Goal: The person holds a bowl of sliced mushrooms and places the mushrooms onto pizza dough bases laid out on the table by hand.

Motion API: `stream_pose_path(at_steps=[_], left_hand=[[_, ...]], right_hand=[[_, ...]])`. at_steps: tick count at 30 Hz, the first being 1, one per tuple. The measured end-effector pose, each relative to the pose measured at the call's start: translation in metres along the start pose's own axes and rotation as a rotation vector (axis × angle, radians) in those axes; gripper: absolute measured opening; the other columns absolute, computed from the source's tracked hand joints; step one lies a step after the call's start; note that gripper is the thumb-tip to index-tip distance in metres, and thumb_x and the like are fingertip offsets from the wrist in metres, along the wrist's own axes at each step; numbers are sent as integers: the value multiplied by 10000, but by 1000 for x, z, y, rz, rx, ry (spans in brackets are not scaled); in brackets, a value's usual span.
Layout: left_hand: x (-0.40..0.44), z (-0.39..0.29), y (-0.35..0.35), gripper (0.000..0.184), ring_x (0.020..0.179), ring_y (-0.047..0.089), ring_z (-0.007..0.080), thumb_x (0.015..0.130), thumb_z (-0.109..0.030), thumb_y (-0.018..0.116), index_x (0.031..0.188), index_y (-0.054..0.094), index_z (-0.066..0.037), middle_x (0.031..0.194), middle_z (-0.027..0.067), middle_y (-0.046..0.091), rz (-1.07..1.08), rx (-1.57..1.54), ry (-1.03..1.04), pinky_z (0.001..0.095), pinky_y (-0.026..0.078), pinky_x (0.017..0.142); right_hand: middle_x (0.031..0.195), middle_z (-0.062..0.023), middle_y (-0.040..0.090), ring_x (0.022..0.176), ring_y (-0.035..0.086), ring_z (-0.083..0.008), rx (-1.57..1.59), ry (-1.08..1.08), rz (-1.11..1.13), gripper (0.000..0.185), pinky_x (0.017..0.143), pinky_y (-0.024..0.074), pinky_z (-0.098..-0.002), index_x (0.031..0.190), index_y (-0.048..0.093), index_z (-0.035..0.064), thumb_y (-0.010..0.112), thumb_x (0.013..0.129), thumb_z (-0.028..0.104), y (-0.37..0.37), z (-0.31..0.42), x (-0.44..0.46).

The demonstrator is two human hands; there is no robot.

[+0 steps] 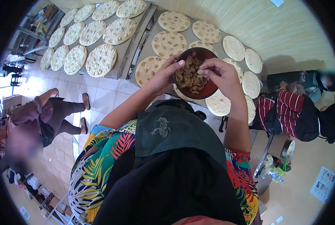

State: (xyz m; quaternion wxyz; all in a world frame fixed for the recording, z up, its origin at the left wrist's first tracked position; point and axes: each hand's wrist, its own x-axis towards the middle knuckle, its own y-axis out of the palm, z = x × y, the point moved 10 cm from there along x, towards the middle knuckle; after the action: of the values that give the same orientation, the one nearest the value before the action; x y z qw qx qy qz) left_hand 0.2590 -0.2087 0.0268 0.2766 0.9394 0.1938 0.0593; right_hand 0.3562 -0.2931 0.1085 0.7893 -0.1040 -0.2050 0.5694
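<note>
A dark red-brown bowl (211, 88) full of brownish slices that look like mushroom (192, 77) is held up in front of me. My left hand (166, 74) grips its left rim, with the thumb over the edge. Over the bowl's right side, my right hand (220, 73) pinches a pale slice between thumb and fingers. Round flat pizza bases lie beyond and under the bowl. Some, like the slice-topped base (169, 44), carry scattered slices; others, like the plain base (233, 48), show only a pale spread.
A second table (122, 62) at the back left bears bases with white streaks. A person in dark clothes (49, 116) stands on the left, another in a striped top (291, 110) on the right. Bottles and bags (274, 168) sit on a surface at the right.
</note>
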Motion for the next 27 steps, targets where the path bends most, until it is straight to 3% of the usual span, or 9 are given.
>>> stream_pose_path(at_steps=[4, 7, 14, 17, 19, 22, 24, 26, 27], left_hand=[[-2, 7, -11, 624, 1194, 494, 236, 898, -399, 583, 1369, 336, -71, 1302, 141, 471, -44, 36, -18, 420, 443, 945], [-3, 13, -12, 626, 1198, 487, 236, 895, -404, 585, 1368, 342, -74, 1299, 137, 469, -48, 10, -37, 421, 446, 941], [-8, 22, -22, 633, 1190, 484, 234, 885, -416, 593, 1363, 353, -77, 1285, 125, 467, -83, 58, -26, 418, 458, 917], [-6, 29, -28, 642, 1177, 489, 228, 879, -415, 603, 1366, 351, -80, 1279, 123, 468, -90, 38, -40, 409, 460, 906], [-5, 29, -31, 658, 1173, 487, 226, 870, -422, 614, 1369, 350, -85, 1272, 123, 470, -89, 71, -13, 404, 458, 900], [-7, 29, -26, 655, 1173, 482, 220, 870, -430, 612, 1367, 355, -89, 1271, 113, 469, -119, 60, -10, 403, 454, 896], [-1, 36, -28, 642, 1154, 496, 216, 874, -420, 609, 1368, 369, -87, 1264, 103, 488, -144, 39, -20, 396, 456, 884], [0, 45, -36, 647, 1091, 542, 203, 861, -450, 613, 1357, 403, -90, 1206, 91, 543, -90, 55, -42, 373, 466, 865], [-11, 25, -26, 674, 994, 577, 172, 832, -508, 623, 1339, 444, -103, 1089, 78, 603, -53, 218, 19, 341, 484, 807]], right_hand=[[916, -78, 647, 824, 665, -176, 447, 218, -22, 148, 741, 562, -297, 992, 618, -33, 532, 872, -44, 3, -15, -4], [934, -98, 645, 831, 668, -191, 641, 235, -9, 146, 740, 572, -306, 998, 614, -36, 538, 874, -44, 5, -30, -7], [942, -95, 641, 800, 661, -183, 706, 251, -54, 115, 737, 566, -296, 972, 618, -35, 554, 877, -38, 27, -45, -15], [918, -85, 644, 781, 651, -171, 375, 185, -119, 137, 706, 546, -279, 969, 627, -21, 590, 838, -39, 18, -42, -10], [928, -90, 627, 853, 637, -215, -309, -50, -163, 201, 731, 521, -312, 973, 631, -10, 640, 773, 4, 13, -8, -5], [948, -106, 594, 926, 591, -282, -660, -139, -118, 278, 784, 491, -370, 980, 630, 0, 665, 709, 50, 32, 11, 5], [976, -121, 581, 980, 548, -331, -713, -163, -103, 280, 831, 470, -404, 961, 637, 14, 668, 691, 79, 39, 0, 14], [971, -131, 585, 949, 558, -336, -928, -226, -77, 287, 809, 475, -413, 960, 646, 41, 662, 677, 82, 65, -5, 17], [954, -137, 592, 918, 566, -341, -937, -247, -115, 263, 800, 474, -426, 947, 658, 62, 641, 687, 93, 72, -18, 19]])
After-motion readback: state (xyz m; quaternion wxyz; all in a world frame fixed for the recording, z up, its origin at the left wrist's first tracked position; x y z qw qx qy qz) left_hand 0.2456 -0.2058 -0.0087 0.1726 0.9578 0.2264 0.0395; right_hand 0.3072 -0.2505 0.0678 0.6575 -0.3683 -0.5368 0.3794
